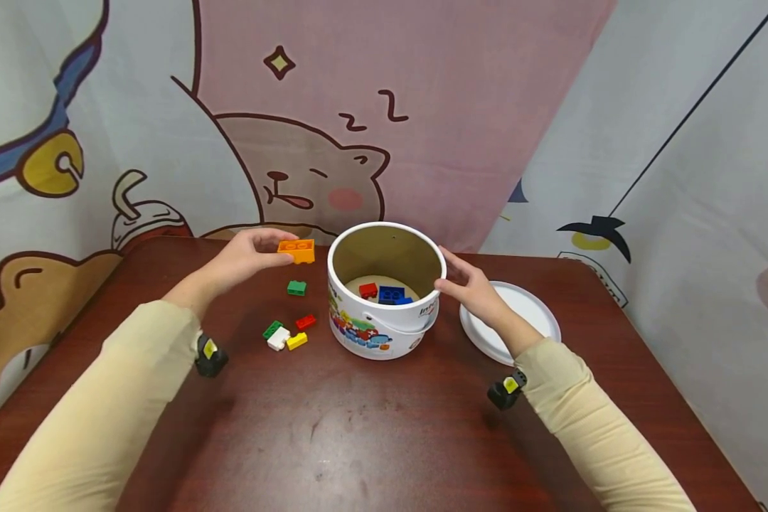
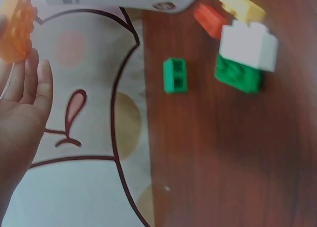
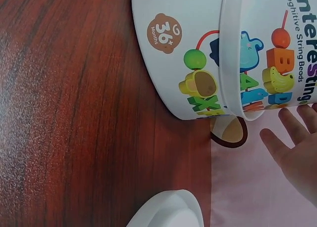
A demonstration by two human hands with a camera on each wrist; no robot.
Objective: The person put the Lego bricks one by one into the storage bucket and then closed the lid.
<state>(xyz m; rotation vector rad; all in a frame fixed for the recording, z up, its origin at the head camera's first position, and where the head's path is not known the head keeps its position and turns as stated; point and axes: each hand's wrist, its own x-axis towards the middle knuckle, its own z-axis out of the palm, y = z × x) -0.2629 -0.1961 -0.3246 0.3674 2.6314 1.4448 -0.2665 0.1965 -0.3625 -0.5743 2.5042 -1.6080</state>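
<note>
We see a cream left sleeve [image 1: 102, 398] toward eight o'clock and a similar right sleeve [image 1: 608, 434] toward four, both lightly wrinkled. Also we notice a black left camera [image 1: 211, 365] and right camera [image 1: 501, 397], each with a yellow patch [image 1: 210, 348].

The block [image 1: 296, 250] in my left hand [image 1: 246, 256] is plain orange. My bucket [image 1: 342, 334] is white outside, printed with red, blue, green and yellow pictures, a brown badge [image 3: 164, 33] and dark lettering; its inner wall is tan. Inside I see a red block [image 1: 368, 290] and a dark blue one [image 1: 392, 294]. I count two loose green blocks [image 1: 296, 288], plus a red, a white and a yellow one. The lid [image 1: 525, 313] is plain white, the tabletop [image 1: 358, 441] reddish brown with streaked grain. My sleeves [image 1: 96, 405] are pale cream. The cloth [image 1: 473, 85] shows white and pink areas and a brown-outlined, greyish-brown bear [image 1: 307, 153] with a pink cheek.
</note>
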